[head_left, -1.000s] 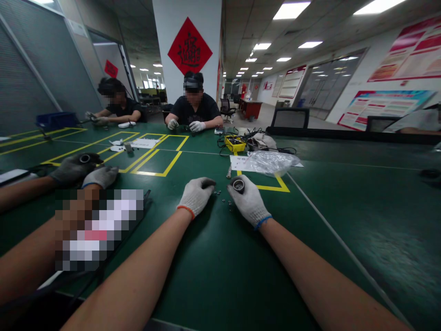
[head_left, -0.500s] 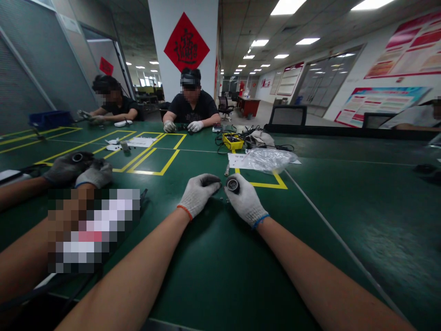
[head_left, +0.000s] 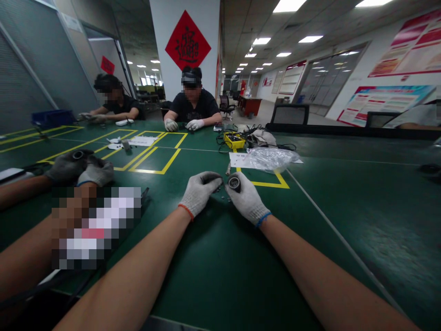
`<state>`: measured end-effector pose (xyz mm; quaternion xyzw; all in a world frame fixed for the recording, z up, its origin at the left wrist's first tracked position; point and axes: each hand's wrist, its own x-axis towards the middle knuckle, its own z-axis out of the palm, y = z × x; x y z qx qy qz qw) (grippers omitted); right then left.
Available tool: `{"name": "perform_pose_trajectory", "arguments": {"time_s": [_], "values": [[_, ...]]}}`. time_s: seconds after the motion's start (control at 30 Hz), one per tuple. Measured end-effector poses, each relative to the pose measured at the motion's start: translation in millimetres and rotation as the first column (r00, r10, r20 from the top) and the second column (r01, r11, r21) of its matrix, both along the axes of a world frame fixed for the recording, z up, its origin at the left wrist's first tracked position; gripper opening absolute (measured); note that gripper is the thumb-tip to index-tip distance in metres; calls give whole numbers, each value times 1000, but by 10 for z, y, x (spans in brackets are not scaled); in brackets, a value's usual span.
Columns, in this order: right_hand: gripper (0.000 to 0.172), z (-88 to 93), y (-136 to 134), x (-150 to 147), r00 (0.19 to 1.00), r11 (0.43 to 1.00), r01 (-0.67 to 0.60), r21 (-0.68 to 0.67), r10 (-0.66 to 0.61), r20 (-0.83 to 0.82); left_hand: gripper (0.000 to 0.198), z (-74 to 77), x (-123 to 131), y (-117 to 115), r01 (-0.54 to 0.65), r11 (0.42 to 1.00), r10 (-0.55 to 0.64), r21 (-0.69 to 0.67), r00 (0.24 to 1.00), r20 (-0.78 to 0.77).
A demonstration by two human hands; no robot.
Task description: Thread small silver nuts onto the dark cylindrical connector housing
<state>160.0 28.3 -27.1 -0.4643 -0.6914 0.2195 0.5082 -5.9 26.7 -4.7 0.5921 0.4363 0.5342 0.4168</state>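
My right hand point(head_left: 248, 200), in a white knit glove with a blue cuff, is closed around a dark round connector point(head_left: 234, 184) whose open end faces up towards me. Just left of it, my left hand point(head_left: 200, 191), gloved with an orange cuff, has thumb and fingers pinched together. Whatever lies between those fingertips is too small to make out. Several tiny nut-like parts point(head_left: 223, 197) lie on the green table point(head_left: 220, 257) below the gap between my hands. A small silvery cylinder point(head_left: 228, 169) rests just beyond my fingertips.
Past my hands lie a clear plastic bag point(head_left: 274, 159) on paper and a yellow tray point(head_left: 234, 140) amid black cables. At left, a co-worker's gloved hands point(head_left: 94, 171) hold a dark ring-shaped part point(head_left: 78, 155). Another person point(head_left: 195, 103) sits opposite. Yellow tape marks the tabletop.
My left fingertips have dipped slightly beside the connector, and more of the tiny parts show beneath them. My right hand keeps its hold. The whole view has shifted a little.
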Motion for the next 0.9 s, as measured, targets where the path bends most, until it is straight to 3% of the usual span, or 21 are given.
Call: {"name": "perform_pose_trajectory", "arguments": {"time_s": [0.23,0.43,0.9], "values": [[13,-7,-2,-10,1000,1000,-5,8,6,-17,16,32,28,-49,11,996,-3,86,996,-93],[14,8,-28,-32,996,995,-92,-26,92,14,11,82,106,-187,-4,980,40,200,984,-174],[15,-4,-66,-100,994,994,-112,18,112,9,8,33,228,-300,-133,916,245,379,933,-265]]}}
